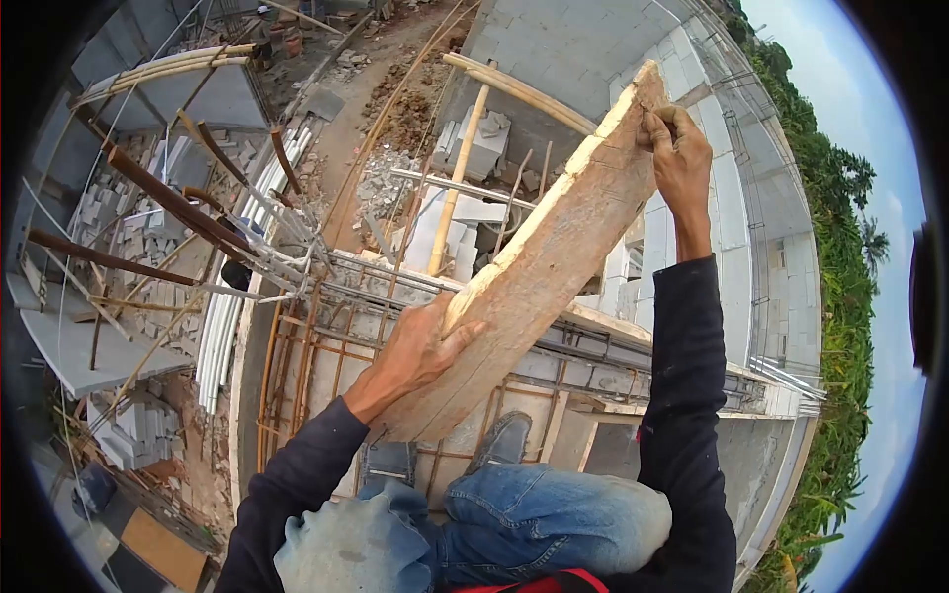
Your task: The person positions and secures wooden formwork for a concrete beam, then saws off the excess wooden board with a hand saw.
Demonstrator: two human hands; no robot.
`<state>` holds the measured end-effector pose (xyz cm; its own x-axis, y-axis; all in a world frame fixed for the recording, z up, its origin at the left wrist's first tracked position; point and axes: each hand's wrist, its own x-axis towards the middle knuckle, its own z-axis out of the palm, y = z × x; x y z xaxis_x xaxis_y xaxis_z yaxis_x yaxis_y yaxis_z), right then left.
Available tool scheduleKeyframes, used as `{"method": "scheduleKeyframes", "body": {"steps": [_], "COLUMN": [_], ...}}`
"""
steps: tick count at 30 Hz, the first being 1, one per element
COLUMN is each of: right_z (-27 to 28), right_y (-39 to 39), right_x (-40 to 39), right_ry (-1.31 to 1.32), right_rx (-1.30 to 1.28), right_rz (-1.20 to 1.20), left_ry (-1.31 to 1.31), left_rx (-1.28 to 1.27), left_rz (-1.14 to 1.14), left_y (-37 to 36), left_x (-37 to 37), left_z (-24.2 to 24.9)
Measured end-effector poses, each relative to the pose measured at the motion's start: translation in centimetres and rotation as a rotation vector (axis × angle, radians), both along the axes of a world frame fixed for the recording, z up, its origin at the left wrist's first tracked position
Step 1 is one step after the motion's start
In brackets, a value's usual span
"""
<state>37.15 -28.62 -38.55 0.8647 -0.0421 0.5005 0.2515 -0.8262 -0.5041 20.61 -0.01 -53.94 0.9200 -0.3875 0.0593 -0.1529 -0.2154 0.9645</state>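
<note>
A long, rough wooden board (563, 252) with a pale, chipped edge slants across the middle of the head view, its far end raised to the upper right. My left hand (420, 351) grips it near the lower end, thumb on the broad face and fingers behind the pale edge. Up at the far end, my right hand (677, 148) pinches the board's corner between thumb and fingers. Beneath the board lies a grid of rusty rebar (341, 346) over a grey surface, partly hidden. My shoes (504, 435) rest on that grid below my bent knees.
Steel bars (381, 287) run along the far edge, where there is a drop to rubble-strewn ground (386, 188). Brown poles (178, 203) jut in from the left beside white pipes (219, 341). A block wall (732, 217) stands at right; bamboo poles (460, 178) lean beyond.
</note>
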Motion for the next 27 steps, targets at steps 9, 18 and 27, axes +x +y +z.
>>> {"method": "scheduleKeyframes", "body": {"steps": [9,18,27], "right_z": [0.2,0.7,1.7], "right_y": [0.4,2.0,3.9], "right_x": [-0.3,-0.6,-1.3], "right_ry": [0.0,-0.065,-0.056], "right_rx": [-0.001,-0.036,-0.011], "right_rz": [0.031,0.036,0.126], "left_ry": [0.083,-0.001,-0.167], "left_rx": [0.062,0.044,-0.059], "left_rz": [-0.006,0.015,0.034], "left_y": [0.5,-0.4,-7.4], "left_x": [0.0,2.6,16.1], "left_z": [0.1,2.8,11.0]}}
